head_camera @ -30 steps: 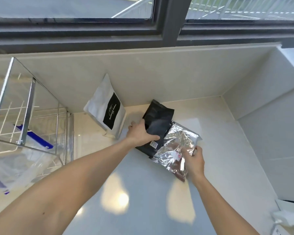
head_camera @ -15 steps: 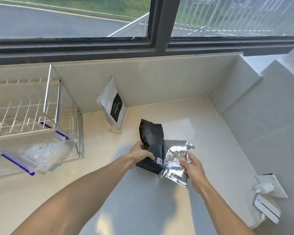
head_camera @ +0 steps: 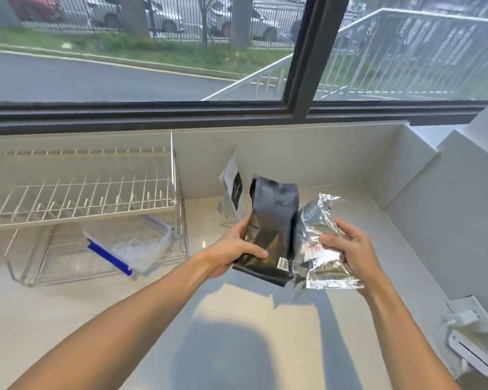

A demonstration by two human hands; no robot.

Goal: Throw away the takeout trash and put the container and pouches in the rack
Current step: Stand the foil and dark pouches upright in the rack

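My left hand (head_camera: 231, 253) grips a black pouch (head_camera: 271, 226) by its lower left side and holds it upright above the counter. Beside it, my right hand (head_camera: 347, 246) holds a crinkled silver foil pouch (head_camera: 316, 235) from the right. The two pouches touch along their inner edges. A white pouch with a black label (head_camera: 233, 192) leans against the back wall behind them. The two-tier wire rack (head_camera: 96, 198) stands at the left. A clear container with a blue-edged lid (head_camera: 133, 243) lies tilted on the rack's lower tier.
The pale counter (head_camera: 68, 319) runs along a window wall and ends in a corner at the right. A white wall socket with a plug (head_camera: 468, 322) sits on the right wall, low down. The rack's upper tier holds nothing.
Both hands have lifted the black and silver pouches off the counter and raised them upright. The view has tilted up, so more of the rack and window shows.
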